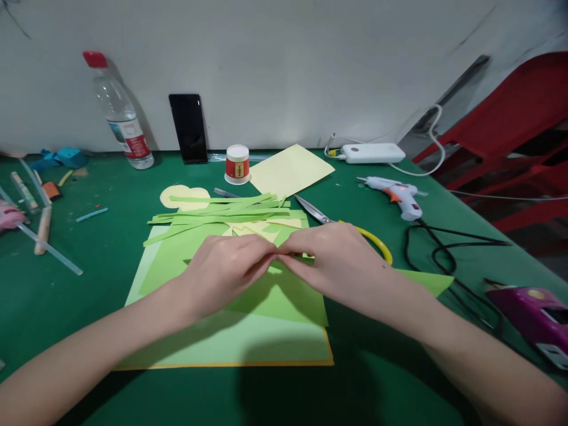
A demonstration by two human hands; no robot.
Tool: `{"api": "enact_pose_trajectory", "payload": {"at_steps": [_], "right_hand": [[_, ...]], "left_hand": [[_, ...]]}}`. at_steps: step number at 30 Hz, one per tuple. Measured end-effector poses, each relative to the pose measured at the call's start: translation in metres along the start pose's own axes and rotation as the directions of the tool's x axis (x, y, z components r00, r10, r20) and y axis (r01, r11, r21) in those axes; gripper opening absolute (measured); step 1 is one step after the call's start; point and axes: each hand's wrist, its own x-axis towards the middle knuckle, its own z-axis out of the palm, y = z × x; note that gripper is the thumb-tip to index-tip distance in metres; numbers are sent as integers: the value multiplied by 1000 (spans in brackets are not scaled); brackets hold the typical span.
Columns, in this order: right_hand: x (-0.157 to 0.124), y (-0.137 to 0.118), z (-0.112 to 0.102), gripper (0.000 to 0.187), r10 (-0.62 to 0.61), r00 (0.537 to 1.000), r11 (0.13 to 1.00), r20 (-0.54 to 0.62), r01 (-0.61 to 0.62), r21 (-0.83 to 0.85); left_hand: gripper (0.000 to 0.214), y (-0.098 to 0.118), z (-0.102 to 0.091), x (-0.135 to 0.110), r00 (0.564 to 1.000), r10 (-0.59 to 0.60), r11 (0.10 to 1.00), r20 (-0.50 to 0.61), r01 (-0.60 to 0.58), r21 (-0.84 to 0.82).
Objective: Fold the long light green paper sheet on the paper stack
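My left hand (224, 269) and my right hand (331, 260) meet fingertip to fingertip over a stack of green paper sheets (231, 340). Both pinch a small piece of green paper (277, 260) between their closed fingers. Just behind them lie several long green paper strips (226, 213) and pale yellow cut pieces (184, 197). Yellow-handled scissors (341, 228) lie partly under my right hand.
On the green table (110, 248) are a water bottle (119, 112), a black phone (189, 127), a small red-and-white cup (237, 164), a yellow sheet (290, 170), a power bank (373, 153), a white glue gun (397, 195), a purple glue gun (535, 316), and glue sticks (42, 228). Red chairs (510, 130) stand right.
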Motion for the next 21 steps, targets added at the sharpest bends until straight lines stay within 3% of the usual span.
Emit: {"api": "enact_pose_trajectory", "payload": {"at_steps": [13, 21], "right_hand": [[1, -2, 5, 26, -7, 999, 1000, -45, 6, -13], [-4, 9, -9, 27, -4, 988, 999, -152, -4, -54]], "left_hand": [[19, -2, 1, 1, 998, -48, 997, 29, 46, 67], [16, -25, -21, 11, 976, -219, 975, 11, 218, 41]]}}
